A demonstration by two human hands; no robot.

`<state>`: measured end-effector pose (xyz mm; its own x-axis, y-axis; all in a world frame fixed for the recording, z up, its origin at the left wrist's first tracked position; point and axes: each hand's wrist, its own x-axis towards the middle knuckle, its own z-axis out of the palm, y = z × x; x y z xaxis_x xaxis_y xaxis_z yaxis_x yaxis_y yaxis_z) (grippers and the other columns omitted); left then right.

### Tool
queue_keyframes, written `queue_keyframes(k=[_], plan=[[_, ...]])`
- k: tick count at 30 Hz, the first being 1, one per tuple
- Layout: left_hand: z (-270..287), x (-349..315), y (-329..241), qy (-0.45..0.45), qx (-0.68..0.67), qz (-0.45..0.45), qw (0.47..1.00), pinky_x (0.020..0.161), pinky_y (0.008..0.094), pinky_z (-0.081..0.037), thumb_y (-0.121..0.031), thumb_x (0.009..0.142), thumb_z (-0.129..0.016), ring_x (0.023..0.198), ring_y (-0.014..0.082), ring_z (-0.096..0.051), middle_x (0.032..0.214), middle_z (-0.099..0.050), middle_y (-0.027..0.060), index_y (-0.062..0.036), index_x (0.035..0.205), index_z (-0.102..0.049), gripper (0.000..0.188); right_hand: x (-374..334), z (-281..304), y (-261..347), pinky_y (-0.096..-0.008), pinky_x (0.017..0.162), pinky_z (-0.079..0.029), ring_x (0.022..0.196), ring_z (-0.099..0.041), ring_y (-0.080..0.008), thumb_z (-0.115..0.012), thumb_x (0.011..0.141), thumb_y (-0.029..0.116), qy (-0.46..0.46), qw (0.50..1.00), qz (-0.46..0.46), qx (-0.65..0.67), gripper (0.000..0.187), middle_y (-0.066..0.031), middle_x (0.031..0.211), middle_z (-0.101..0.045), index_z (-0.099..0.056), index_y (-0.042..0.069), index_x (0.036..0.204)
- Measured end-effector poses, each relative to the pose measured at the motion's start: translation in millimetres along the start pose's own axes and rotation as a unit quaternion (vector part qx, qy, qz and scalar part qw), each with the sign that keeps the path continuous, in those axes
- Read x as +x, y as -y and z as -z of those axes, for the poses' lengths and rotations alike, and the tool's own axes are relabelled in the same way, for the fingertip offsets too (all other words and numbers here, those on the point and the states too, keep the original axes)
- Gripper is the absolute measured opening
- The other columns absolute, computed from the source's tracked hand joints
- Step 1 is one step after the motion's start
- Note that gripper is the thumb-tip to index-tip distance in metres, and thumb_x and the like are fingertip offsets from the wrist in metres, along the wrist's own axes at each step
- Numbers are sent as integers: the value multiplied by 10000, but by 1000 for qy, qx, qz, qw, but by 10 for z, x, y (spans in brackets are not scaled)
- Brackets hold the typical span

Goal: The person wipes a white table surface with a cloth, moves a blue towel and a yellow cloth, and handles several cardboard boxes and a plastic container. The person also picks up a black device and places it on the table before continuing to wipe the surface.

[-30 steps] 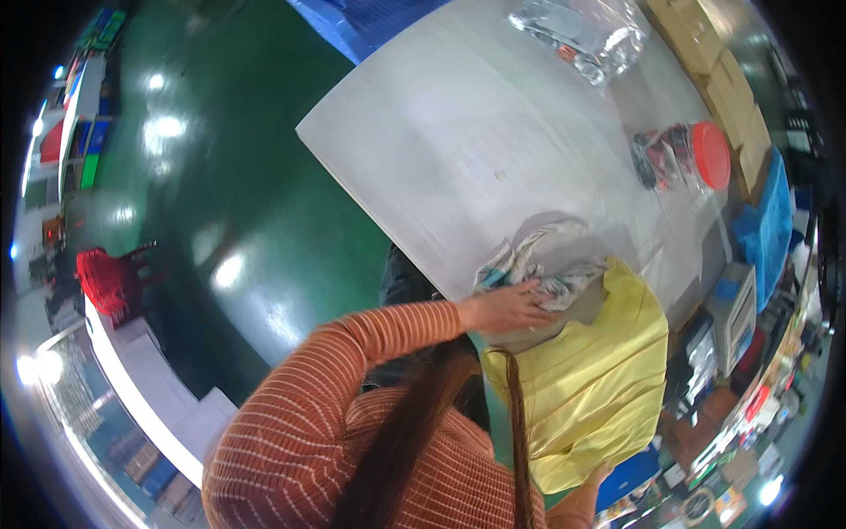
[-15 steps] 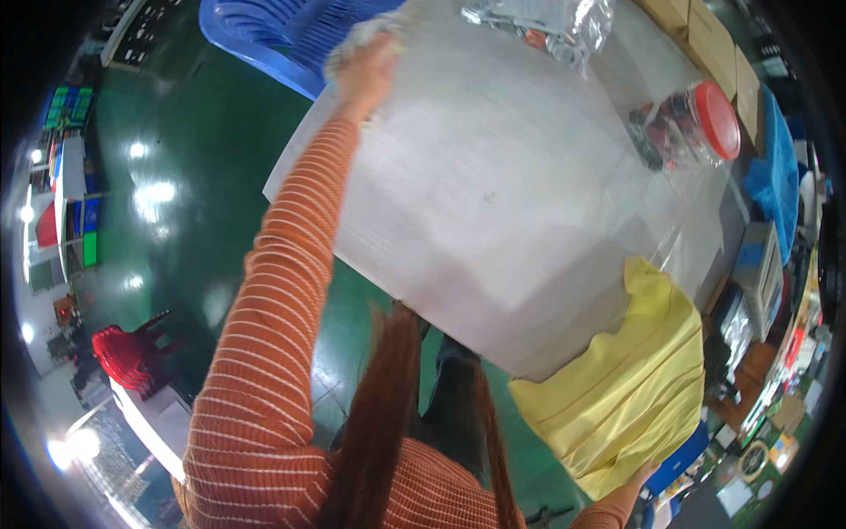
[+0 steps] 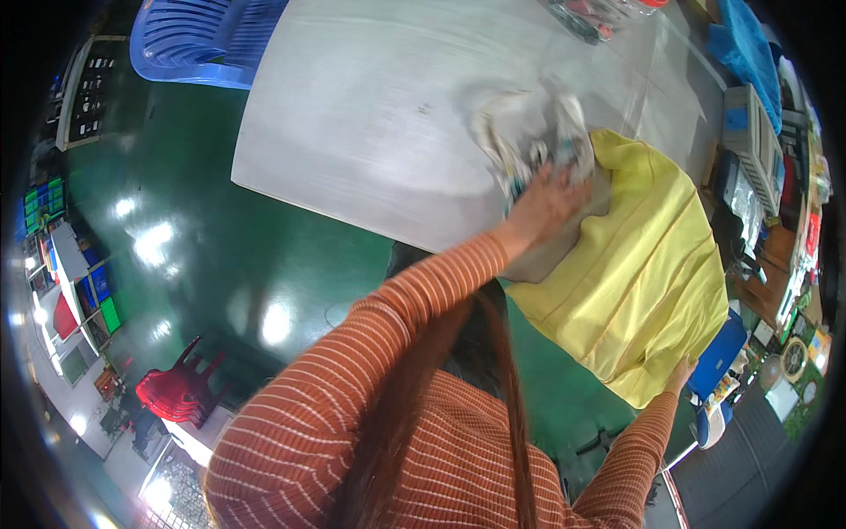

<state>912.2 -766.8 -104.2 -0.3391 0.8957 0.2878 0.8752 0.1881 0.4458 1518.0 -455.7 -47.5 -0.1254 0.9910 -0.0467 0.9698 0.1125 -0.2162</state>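
My left hand (image 3: 548, 208) presses a crumpled white patterned rag (image 3: 493, 132) onto the grey tabletop (image 3: 352, 132), close to a yellow cloth. The rag and the fingers on it are smeared by motion. The yellow cloth (image 3: 643, 273) lies partly on the table and hangs over its near right corner, wrinkled. At its lower edge, my right hand (image 3: 682, 374) grips the fabric; most of its fingers are hidden behind the cloth.
A blue plastic chair (image 3: 198, 44) stands at the table's far left. Beyond the yellow cloth is a clear jar with a red lid (image 3: 608, 13). Stacked red stools (image 3: 181, 388) stand on the green floor at lower left. Cluttered shelving and a grey crate (image 3: 749, 137) line the right.
My left hand has swept the rag from the table's far left to beside the yellow cloth. My right hand still has the cloth's edge. The view has shifted.
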Motion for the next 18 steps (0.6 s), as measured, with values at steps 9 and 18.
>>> queue_keyframes(k=[9,18], plan=[[1055,-1389,624,191,55,72,977,1072,505,-222,-120,781,-559,1268,251,-376,1335,-458,17,-170,1273,-490,500,-394,-37,900,-344,1005,-344,1228,-401,-299,-465,929,287,-11,985,-124,120,619,-212,1409,-314,-220,-39,1396],[1973,-2317,2648,-170,220,353,893,1005,423,-318,-127,860,-518,1192,276,-458,1314,-486,62,-155,1273,-488,415,23,-66,313,-340,978,-362,1177,-439,-268,-508,912,220,8,988,-120,98,576,-179,1372,-368,-269,-3,1386]])
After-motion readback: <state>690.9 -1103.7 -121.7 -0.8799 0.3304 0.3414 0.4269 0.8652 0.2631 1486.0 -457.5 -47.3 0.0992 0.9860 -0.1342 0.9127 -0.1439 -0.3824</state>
